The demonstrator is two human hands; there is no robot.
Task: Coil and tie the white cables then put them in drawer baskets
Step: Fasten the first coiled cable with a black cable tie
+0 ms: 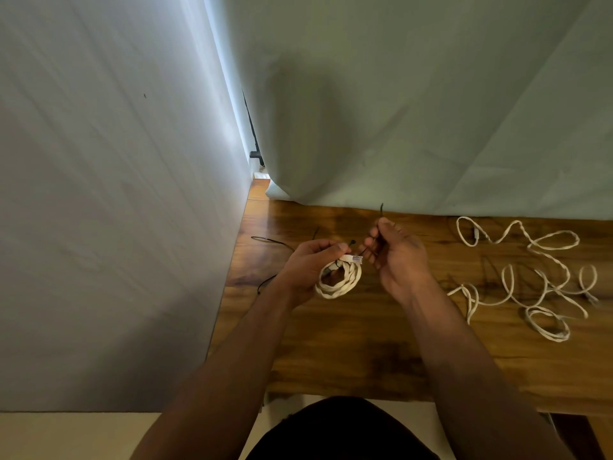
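Observation:
A coiled white cable point(338, 280) with a clear plug at its top hangs just above the wooden table point(348, 343). My left hand point(308, 260) grips the coil at its upper left. A thin black tie point(380, 212) runs from the coil up through my right hand point(394, 254), which pinches it; its tip sticks out above my fingers. More white cable point(530, 277) lies loose and tangled on the table at the right. No drawer basket is in view.
Other black ties point(270, 240) lie on the table left of my left hand. A pale cloth backdrop point(431, 111) hangs along the table's far edge, and another sheet point(116, 194) covers the left side. The table's near edge is close to my body.

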